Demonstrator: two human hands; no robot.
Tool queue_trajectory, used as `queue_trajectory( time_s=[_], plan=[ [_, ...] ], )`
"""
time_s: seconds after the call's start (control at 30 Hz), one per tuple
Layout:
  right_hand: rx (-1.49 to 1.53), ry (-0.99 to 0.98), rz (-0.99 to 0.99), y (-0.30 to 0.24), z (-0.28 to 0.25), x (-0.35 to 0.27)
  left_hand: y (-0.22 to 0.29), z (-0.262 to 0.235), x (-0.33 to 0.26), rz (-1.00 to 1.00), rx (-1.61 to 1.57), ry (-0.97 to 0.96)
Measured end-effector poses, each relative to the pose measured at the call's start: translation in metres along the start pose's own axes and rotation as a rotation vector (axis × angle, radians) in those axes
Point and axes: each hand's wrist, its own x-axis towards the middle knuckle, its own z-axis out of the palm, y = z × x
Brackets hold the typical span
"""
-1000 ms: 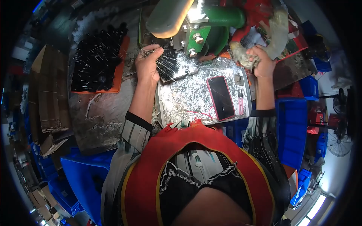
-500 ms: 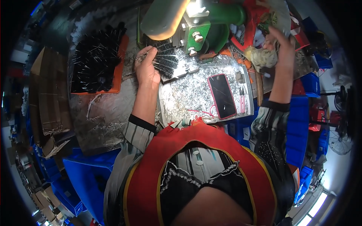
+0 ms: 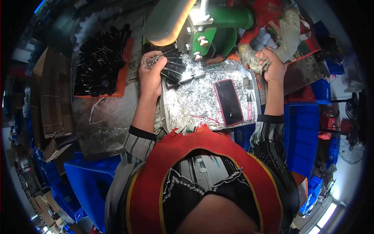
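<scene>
Cluttered counter [image 3: 117,117]: left hand [image 3: 150,76] grips wire brushes [image 3: 165,64], right hand [image 3: 274,64] squeezes rag-wrapped handle [image 3: 253,60]; sharp wires could poke fingers.

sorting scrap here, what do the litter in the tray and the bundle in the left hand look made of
Silvery litter in the shallow tray: likely metal offcuts, bright and glinting. Thin bundle of pins in the left hand: probably steel wire, grey and shiny. Too small to be sure.

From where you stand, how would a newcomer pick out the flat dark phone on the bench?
Start at the big green machine at the top of the view. Just below it sits a metal tray strewn with shiny silver pins. The flat black phone with a red rim lies on the tray's right half, the only smooth dark slab among the glittering pins.
</scene>
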Motion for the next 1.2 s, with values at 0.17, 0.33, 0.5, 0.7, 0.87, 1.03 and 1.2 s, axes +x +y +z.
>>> queue_trajectory(
  time_s=[0.17, 0.33, 0.5, 0.7, 0.87, 1.03, 1.2],
  plan=[
    [0.064, -0.177, -0.135, 0.003, -0.001, 0.000, -0.009, 0.001, -0.002, 0.047, -0.079, 0.145],
    [0.078, -0.175, -0.160, 0.011, -0.005, -0.001, -0.012, 0.011, -0.003, 0.068, -0.202, 0.201],
    [-0.199, 0.008, 0.192, -0.049, 0.011, 0.012, -0.017, 0.009, 0.001, 0.137, -0.061, 0.300],
    [-0.272, -0.271, 0.277, -0.108, 0.020, 0.041, -0.014, 0.022, 0.012, 0.107, 0.041, 0.263],
    [-0.300, -0.070, 0.032, -0.090, 0.032, 0.023, -0.011, 0.016, 0.010, 0.096, 0.089, 0.294],
    [-0.004, -0.021, -0.244, 0.017, -0.002, -0.004, -0.012, 0.020, 0.013, 0.106, 0.053, 0.248],
    [-0.087, 0.078, 0.109, -0.004, -0.004, 0.005, -0.016, 0.006, 0.010, 0.110, -0.109, 0.278]
  ],
)
